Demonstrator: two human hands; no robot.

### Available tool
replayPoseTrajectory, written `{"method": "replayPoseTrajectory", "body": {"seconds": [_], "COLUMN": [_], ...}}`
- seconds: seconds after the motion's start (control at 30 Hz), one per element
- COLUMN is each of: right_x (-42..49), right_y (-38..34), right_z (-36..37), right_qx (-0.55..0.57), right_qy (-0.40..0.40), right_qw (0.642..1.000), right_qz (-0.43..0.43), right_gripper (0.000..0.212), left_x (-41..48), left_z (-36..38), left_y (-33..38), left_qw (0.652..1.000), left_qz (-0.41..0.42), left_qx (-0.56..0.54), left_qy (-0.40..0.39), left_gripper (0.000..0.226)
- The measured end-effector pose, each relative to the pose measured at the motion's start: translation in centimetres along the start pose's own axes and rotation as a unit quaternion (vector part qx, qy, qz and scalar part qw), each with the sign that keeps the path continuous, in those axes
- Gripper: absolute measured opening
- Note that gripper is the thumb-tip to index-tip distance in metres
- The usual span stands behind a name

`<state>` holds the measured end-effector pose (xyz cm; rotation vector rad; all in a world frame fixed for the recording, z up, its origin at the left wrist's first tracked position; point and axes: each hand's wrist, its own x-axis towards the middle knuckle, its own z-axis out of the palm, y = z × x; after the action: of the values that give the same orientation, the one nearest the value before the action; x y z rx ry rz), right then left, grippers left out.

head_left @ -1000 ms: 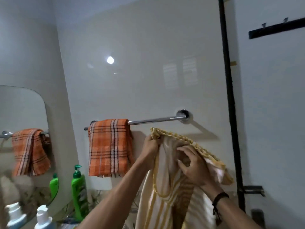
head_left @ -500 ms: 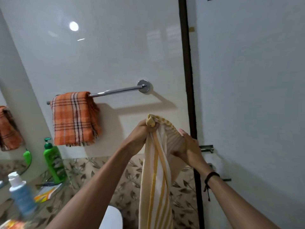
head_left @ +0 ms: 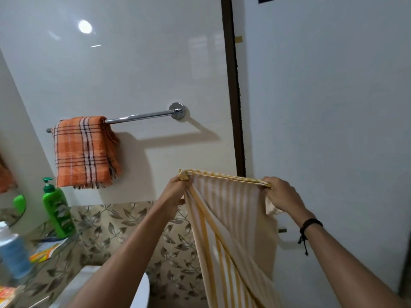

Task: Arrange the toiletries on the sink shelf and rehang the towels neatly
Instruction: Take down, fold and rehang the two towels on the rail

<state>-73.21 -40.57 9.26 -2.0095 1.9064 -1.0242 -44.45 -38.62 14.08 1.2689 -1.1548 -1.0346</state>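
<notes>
A yellow-and-white striped towel (head_left: 229,218) hangs stretched between my hands, below and to the right of the chrome towel bar (head_left: 142,116). My left hand (head_left: 178,190) grips its top left corner. My right hand (head_left: 282,196) grips the top right corner, and the top edge runs taut between them. An orange plaid towel (head_left: 82,152) hangs folded over the left end of the bar. A green pump bottle (head_left: 56,210) and a blue bottle with a white cap (head_left: 13,252) stand on the glass sink shelf (head_left: 55,243) at lower left.
A dark door frame (head_left: 233,85) runs down the wall just right of the bar, with a white door (head_left: 333,107) beyond it. Colourful packets (head_left: 42,252) lie on the shelf. A mirror edge (head_left: 11,196) shows at far left. A white toilet (head_left: 140,292) sits below.
My hands have moved apart, spreading the striped towel's top edge out flat. Before, the towel was bunched between them. The view has shifted slightly.
</notes>
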Motion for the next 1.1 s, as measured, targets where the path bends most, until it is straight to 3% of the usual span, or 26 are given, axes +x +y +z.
{"method": "replayPoseTrajectory", "body": {"seconds": [0.13, 0.23, 0.3, 0.43, 0.63, 0.83, 0.93, 1.1], "right_x": [-0.6, -1.3, -1.8, -2.5, -3.3, -3.5, -3.6, -3.7], "right_y": [-0.1, -0.9, -1.6, -2.9, -4.6, -5.0, -4.8, -4.1], "right_z": [-2.7, -2.8, -2.8, -4.1, -6.1, -5.9, -6.0, -6.7], "right_qx": [-0.018, 0.045, 0.070, 0.069, -0.008, 0.001, -0.007, -0.019], "right_qy": [0.047, 0.077, 0.085, 0.094, 0.023, 0.017, 0.019, 0.036], "right_qw": [0.999, 0.996, 0.994, 0.993, 1.000, 1.000, 1.000, 0.999], "right_qz": [0.010, 0.020, 0.015, 0.003, -0.016, -0.004, 0.001, 0.012], "right_gripper": [0.016, 0.044, 0.047, 0.044, 0.029, 0.021, 0.017, 0.015], "left_x": [0.0, -0.3, -0.5, -0.1, 1.2, 1.5, 2.1, 2.5], "left_z": [0.8, 1.8, 2.2, 1.5, -0.3, -0.3, -0.8, -1.6], "left_y": [-1.4, -1.9, -2.2, -3.2, -5.0, -6.1, -6.6, -6.8], "left_qw": [1.000, 1.000, 1.000, 0.999, 0.998, 0.991, 0.981, 0.976], "left_qz": [-0.006, 0.001, 0.009, 0.026, -0.006, 0.014, 0.035, 0.002], "left_qx": [-0.005, -0.001, 0.003, 0.021, 0.058, 0.117, 0.183, 0.160], "left_qy": [-0.019, -0.028, -0.022, 0.000, -0.037, -0.055, -0.050, -0.145], "left_gripper": [0.017, 0.023, 0.023, 0.016, 0.011, 0.031, 0.027, 0.019]}}
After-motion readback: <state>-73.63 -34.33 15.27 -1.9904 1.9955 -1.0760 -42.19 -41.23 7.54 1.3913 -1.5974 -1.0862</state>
